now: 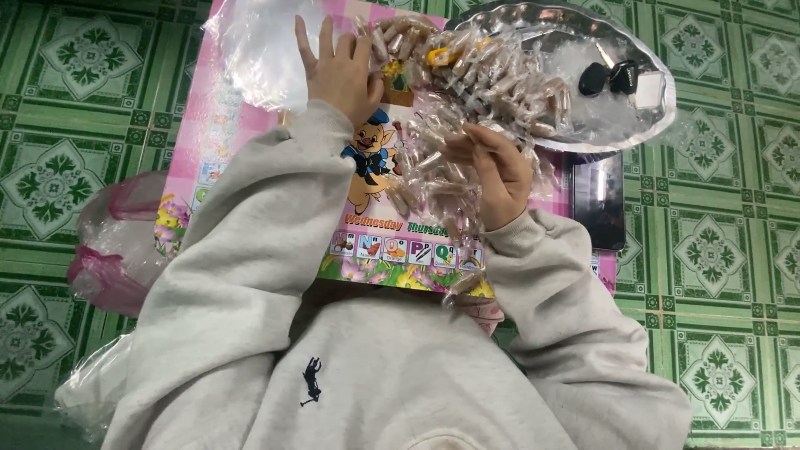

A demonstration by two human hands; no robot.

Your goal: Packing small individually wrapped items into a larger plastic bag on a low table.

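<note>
From the head view I see my left hand (340,73), fingers spread, gripping one clear plastic bag (258,50). My right hand (498,177) curls around one long tangled strip of wrapped candies (467,92) spilling off one silver tray (650,125) onto one pink cartoon board (379,242). One dark phone (598,204) lies beside the tray.

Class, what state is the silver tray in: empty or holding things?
Holding things. The silver tray carries a heap of small clear-wrapped sweets and two dark key fobs; its right part shows bare metal.

clear wrapped candy strip (467,108), dark phone screen (598,202)
</note>
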